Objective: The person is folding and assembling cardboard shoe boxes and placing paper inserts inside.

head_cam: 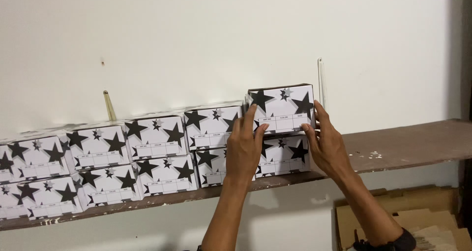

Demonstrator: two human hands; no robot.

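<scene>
The fingers of the left hand (244,150) lie close together and point upward, their tips pressed against the lower left front of a white box with black stars (280,108), the thumb tucked along its left edge. The right hand (327,145) mirrors this on the other side: its fingers run up the box's right end while the thumb presses on the lower right corner of the front face, so the box is clasped between the two hands. That box sits on top of another starred box (285,155), at the right end of a double row of matching boxes (152,152) stacked two high, and it stands a little higher than its neighbours to the left. All of them rest on a worn brown wooden shelf (408,143) fixed to a white wall (196,39); the shelf continues bare to the right of the hands. Two thin upright brackets show against the wall, a yellowish one (109,106) far left and a pale one (321,81) just behind the held box. Below the shelf at lower right, near the right forearm, lie flattened brown cardboard pieces (427,216).
</scene>
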